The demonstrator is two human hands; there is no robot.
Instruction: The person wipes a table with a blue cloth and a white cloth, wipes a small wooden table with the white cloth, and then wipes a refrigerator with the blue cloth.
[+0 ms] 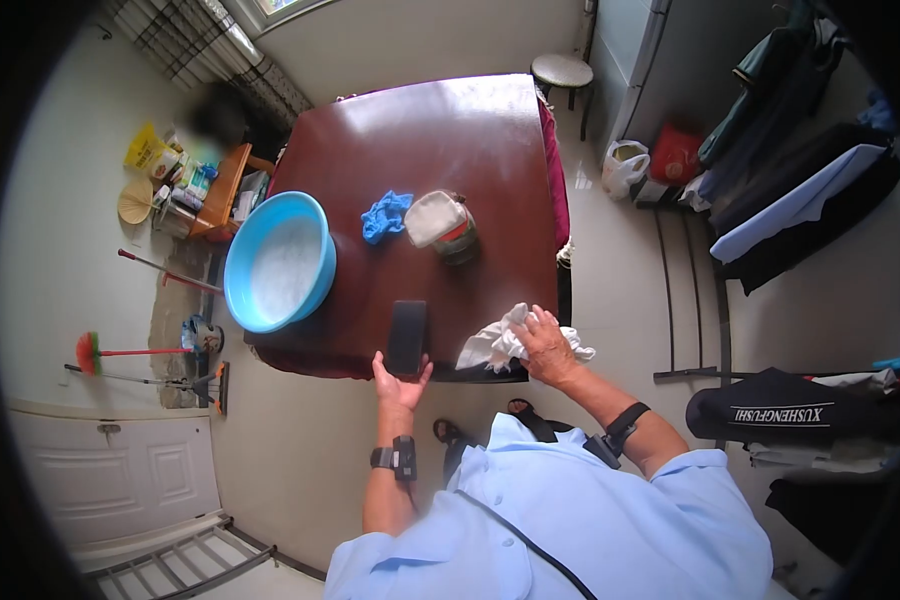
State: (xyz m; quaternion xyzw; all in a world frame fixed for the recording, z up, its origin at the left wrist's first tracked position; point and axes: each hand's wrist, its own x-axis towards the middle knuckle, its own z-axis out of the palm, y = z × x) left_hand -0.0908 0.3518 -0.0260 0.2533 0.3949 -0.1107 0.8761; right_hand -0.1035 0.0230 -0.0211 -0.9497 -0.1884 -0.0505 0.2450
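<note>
My left hand [402, 380] grips the near end of a black phone [407, 335], thumb and fingers at its two sides, at the table's front edge. To the right, my right hand [547, 348] is closed over a crumpled white cloth [490, 343], which spreads out to both sides of the fingers. Farther in on the table lies a bunched blue cloth or glove [385, 216]. Beside it stands a glass jar [458, 246] with a whitish cloth or pad [434, 218] at its top.
A blue basin [325, 262] with suds stands at the left of the dark red table [410, 130]. Brooms and mops [145, 352] lean by the left wall. At the right hang clothes [800, 205]; a round stool [562, 70] stands behind the table.
</note>
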